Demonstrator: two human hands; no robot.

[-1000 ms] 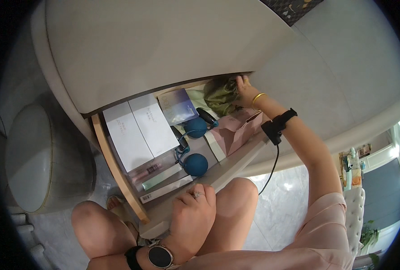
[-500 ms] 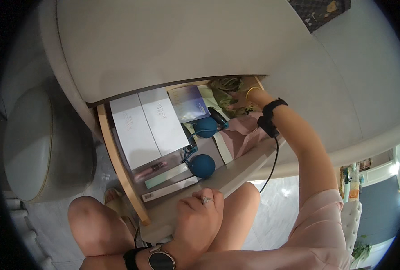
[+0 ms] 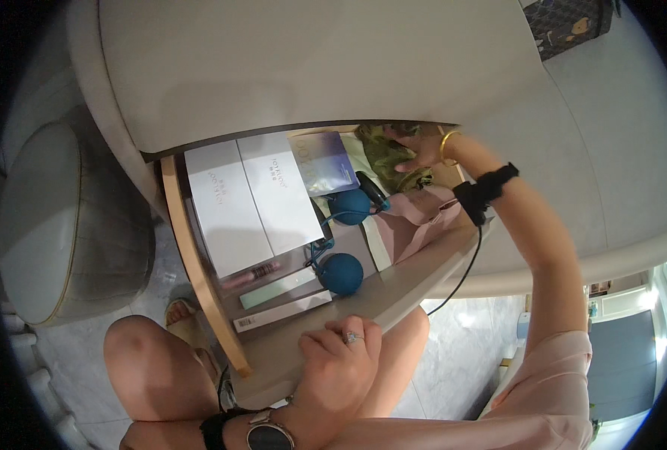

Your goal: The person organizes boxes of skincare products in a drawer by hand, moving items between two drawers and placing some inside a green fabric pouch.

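Note:
A pulled-out drawer [image 3: 303,352] lies in front of me. My left hand [image 3: 341,360], with a ring and a watch, has its fingers curled over the drawer's front edge. In the far right corner my right hand [image 3: 422,150] is on a crumpled green patterned cloth [image 3: 384,159], its fingers bent around part of it; the fingertips are partly hidden. Beside the cloth lies a pink paper bag [image 3: 412,221]. Two dark blue balls [image 3: 341,274] with cords and black-and-blue handles sit mid-drawer, next to a purple-and-gold packet [image 3: 326,163].
White boxes [image 3: 251,206] fill the drawer's left side. Nearer me lie a pink tube [image 3: 251,276], a pale green slim box [image 3: 277,289] and a white slim box [image 3: 282,311]. A grey round stool [image 3: 78,225] stands left. A cable [image 3: 468,266] hangs from my right wrist.
My right hand has shifted a little, and more of its fingers now show over the green cloth. The view has moved slightly. My left hand stays on the drawer front.

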